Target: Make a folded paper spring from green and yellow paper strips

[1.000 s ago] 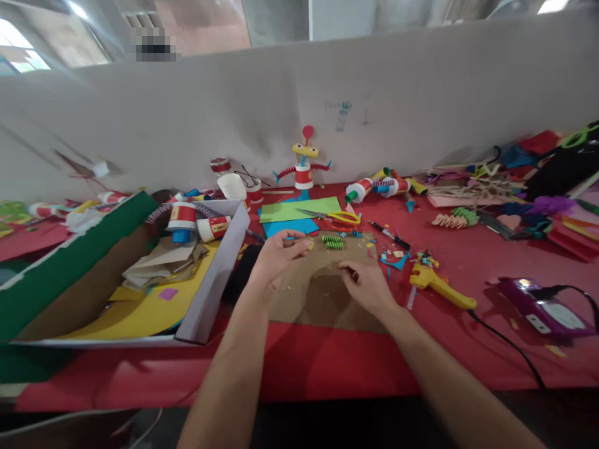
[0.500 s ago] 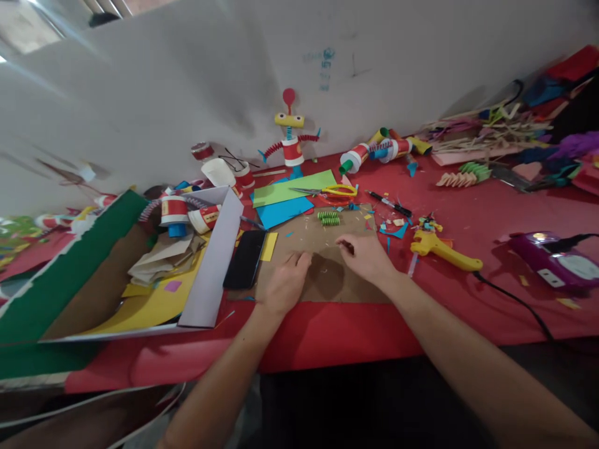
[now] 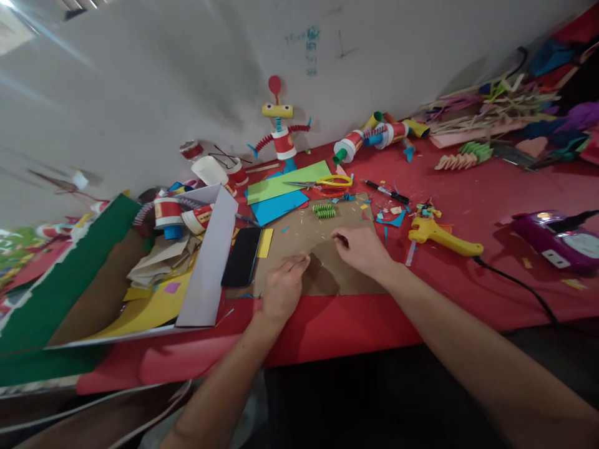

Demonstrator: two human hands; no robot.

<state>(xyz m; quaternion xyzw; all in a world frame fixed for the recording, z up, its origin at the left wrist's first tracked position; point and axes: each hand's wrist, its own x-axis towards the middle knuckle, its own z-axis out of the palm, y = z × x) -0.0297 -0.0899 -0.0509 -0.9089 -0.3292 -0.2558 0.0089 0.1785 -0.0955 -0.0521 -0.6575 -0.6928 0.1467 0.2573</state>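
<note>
My left hand [image 3: 284,284] lies on the brown cardboard sheet [image 3: 304,240], palm down, its fingers stretched out and close together. To its right, my right hand [image 3: 362,249] is held at the sheet with the fingertips curled into a pinch; whatever they may hold is too small or hidden to make out. Beyond both hands a green folded-paper spring [image 3: 324,211] sits on the cardboard. A black phone [image 3: 241,257] and a yellow paper piece [image 3: 265,243] are left of my left hand. A yellow glue gun [image 3: 444,238] rests right of my right hand.
Yellow-handled scissors [image 3: 334,181] lie on green paper [image 3: 266,189] and blue paper [image 3: 283,207]. Behind stands a paper-cup robot figure [image 3: 284,144]. An open box [image 3: 206,274] is at left. A pen [image 3: 386,191], paper scraps and a purple power strip [image 3: 556,240] are at right.
The camera view has shifted slightly, so the items appear a little higher and to the left. Both hands stay at nearly the same spots on the cardboard.
</note>
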